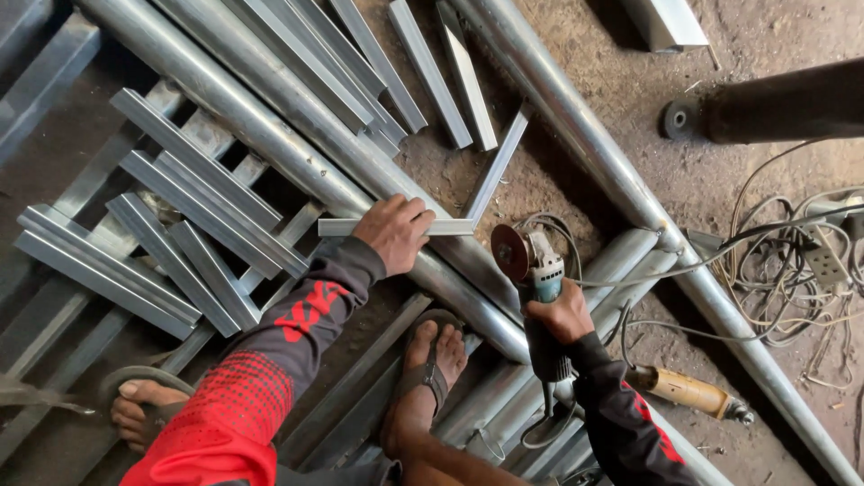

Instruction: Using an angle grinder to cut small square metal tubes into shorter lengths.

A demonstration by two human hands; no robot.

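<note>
From the head camera, the left hand presses down on a bent metal strip, fingers curled over it. The strip lies across a long shiny pipe. The right hand grips an angle grinder tight, its round disc just beside the strip's corner. A foot in a sandal rests on the pipes below. Tangled cables lie on the dirt to the right

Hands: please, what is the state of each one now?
Left hand: closed on the bent metal strip.
Right hand: closed on the angle grinder.
</note>
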